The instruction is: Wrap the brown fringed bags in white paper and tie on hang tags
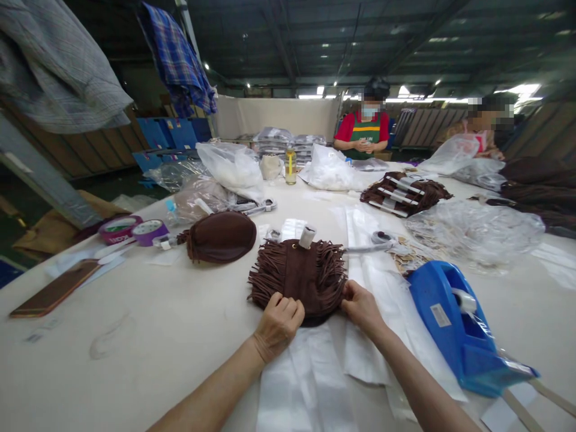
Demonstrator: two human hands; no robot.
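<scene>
A brown fringed bag [302, 277] lies on the white table in front of me, with a white-wrapped piece [308, 236] standing at its top edge. My left hand [279, 324] has its fingers curled over the bag's lower left edge. At the right side, my right hand [361, 305] pinches the bag's edge among the fringe. Beneath and around it spread flat clear plastic bags [306, 384]. To the left rests a smooth brown oval bag [224, 236]. A wrapped strap [373, 243] reaches out to the right of the fringed bag.
A blue tape dispenser [450, 324] stands at right, beside crumpled clear plastic [486, 234]. Left are purple tape rolls [150, 231] and a brown strip [56, 288]. Farther back are stacked fringed bags [402, 193], a yellow bottle [290, 167] and two people, one in a green apron [365, 135].
</scene>
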